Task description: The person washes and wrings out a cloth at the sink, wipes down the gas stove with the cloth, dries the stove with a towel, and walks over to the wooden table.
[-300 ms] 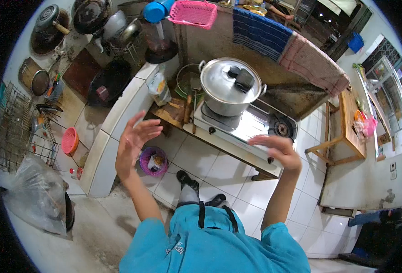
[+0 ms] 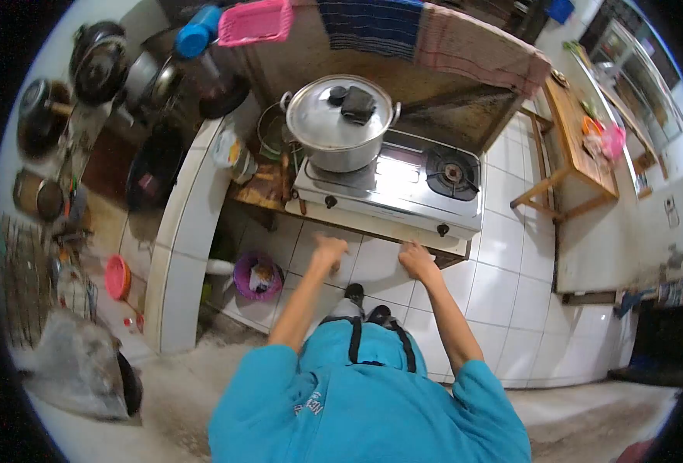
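My left hand point(image 2: 330, 253), a little blurred, is in front of the stove bench with its fingers curled in and nothing seen in it. My right hand point(image 2: 416, 261) is closed too, just below the bench's front edge; I see nothing in it and cannot tell whether it touches the edge. Beyond the hands is a two-burner gas stove point(image 2: 403, 202) with black knobs. A lidded metal pot point(image 2: 336, 131) stands on its left burner, a dark folded cloth point(image 2: 358, 105) on the lid by the knob. The right burner point(image 2: 453, 174) is bare.
A purple basket point(image 2: 242, 278) with waste in it sits on the floor at left. A tiled low wall point(image 2: 177, 231) runs beside the bench. Towels point(image 2: 465, 46) hang over the partition behind the stove. A wooden table point(image 2: 581, 147) is at right, and a plastic bag point(image 2: 79, 363) lies at lower left.
Both hands have come down and closer together, from raised with spread fingers to closed before the bench. The view has shifted, so the stove appears further left.
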{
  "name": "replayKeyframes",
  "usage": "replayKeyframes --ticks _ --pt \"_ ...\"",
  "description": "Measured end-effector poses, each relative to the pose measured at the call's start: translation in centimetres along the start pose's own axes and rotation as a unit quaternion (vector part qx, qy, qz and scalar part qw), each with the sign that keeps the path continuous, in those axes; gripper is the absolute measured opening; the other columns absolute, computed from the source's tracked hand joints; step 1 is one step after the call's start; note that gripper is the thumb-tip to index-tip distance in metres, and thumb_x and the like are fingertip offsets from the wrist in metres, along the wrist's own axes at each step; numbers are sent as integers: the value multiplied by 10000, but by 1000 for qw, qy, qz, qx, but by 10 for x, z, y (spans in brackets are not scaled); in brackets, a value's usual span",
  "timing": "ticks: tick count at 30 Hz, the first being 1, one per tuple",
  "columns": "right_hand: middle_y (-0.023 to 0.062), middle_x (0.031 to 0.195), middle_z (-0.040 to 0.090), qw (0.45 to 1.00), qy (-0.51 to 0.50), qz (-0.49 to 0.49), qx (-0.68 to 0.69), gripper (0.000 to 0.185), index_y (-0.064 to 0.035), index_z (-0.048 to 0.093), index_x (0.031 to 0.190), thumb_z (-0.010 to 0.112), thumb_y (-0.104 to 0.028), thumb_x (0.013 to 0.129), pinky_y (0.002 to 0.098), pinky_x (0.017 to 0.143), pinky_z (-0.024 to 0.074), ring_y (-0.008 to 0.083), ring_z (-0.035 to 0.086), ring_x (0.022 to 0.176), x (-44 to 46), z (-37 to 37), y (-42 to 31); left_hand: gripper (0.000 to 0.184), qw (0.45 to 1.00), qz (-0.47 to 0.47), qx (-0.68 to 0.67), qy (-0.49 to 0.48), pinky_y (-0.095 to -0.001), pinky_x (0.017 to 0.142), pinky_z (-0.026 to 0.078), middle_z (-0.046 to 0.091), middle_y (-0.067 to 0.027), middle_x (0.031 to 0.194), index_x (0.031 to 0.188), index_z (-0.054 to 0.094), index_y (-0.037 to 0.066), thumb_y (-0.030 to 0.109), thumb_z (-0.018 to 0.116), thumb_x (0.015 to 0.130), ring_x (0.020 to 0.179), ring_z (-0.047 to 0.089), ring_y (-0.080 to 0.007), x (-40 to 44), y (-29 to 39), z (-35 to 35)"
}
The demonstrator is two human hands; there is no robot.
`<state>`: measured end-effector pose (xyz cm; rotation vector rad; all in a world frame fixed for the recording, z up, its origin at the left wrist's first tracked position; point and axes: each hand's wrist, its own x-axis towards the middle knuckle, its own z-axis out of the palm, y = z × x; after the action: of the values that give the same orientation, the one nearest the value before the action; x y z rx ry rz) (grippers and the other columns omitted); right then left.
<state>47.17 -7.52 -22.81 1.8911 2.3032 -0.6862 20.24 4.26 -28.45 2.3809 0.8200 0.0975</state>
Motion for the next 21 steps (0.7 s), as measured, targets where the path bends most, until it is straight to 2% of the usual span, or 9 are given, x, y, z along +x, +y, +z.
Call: replayKeyframes --ticks 1,2,4,8,11,13,16,18,21 --pt "162 1001 669 976 12 -37 213 258 -9 684 944 532 -203 866 423 917 458 332 609 1004 -13 33 22 370 994 -37 -101 -17 -329 921 452 613 -73 1106 1241 520 72 207 552 898 1064 574 -261 5 24 6" --pt "161 999 671 972 19 -5 233 247 -17 684 963 544 -192 859 417 897 470 330 617 993 -31 31 37 350 976 -76 -200 -27 -315 902 458 622 -65 1087 1235 521 68 162 561 900 1049 584 -252 10 48 11" --pt "158 994 676 957 34 68 281 237 -33 683 1000 567 -170 846 406 857 494 326 632 973 -74 27 52 359 810 -195 -553 -3 -318 825 490 623 -88 1073 1266 499 61 163 557 927 974 611 -222 23 76 8" --pt "137 891 686 942 56 100 315 284 -2 623 1113 571 -156 880 337 779 512 237 651 844 -112 -92 66 371 928 -9 -357 107 -295 820 490 616 -96 1029 1314 442 80 155 509 957 963 596 -170 64 96 -60" --pt "110 930 663 805 205 22 557 308 25 603 1119 534 -213 936 279 739 491 171 610 791 -122 -150 45 362 837 86 -519 148 -308 841 479 603 -104 1070 1297 454 57 198 494 966 987 578 -163 61 141 -135" --pt "103 958 653 661 224 -47 714 323 29 604 1109 517 -240 953 258 720 479 150 592 766 -117 -174 25 381 810 115 -477 321 -339 860 469 571 -118 1133 1285 462 43 263 475 975 1010 576 -184 78 148 -173" --pt "103 934 655 607 229 -23 761 347 28 605 1103 524 -272 949 239 685 466 115 563 713 -70 -143 26 431 881 24 -218 419 -418 879 455 516 -178 1184 1258 484 50 327 534 931 1078 541 -287 142 118 -217" --pt "67 896 661 696 203 50 688 273 5 628 1057 516 -221 955 218 636 452 89 555 702 -41 -116 14 462 914 -73 -21 398 -473 870 450 488 -189 1181 1252 489 58 320 591 887 1099 498 -343 174 83 -213" --pt "52 869 664 726 152 82 665 248 2 635 1030 524 -204 948 211 617 444 83 562 696 -27 -86 -5 553 926 -138 136 325 -527 840 446 446 -159 1151 1279 466 61 287 668 816 1083 459 -364 194 56 -206"
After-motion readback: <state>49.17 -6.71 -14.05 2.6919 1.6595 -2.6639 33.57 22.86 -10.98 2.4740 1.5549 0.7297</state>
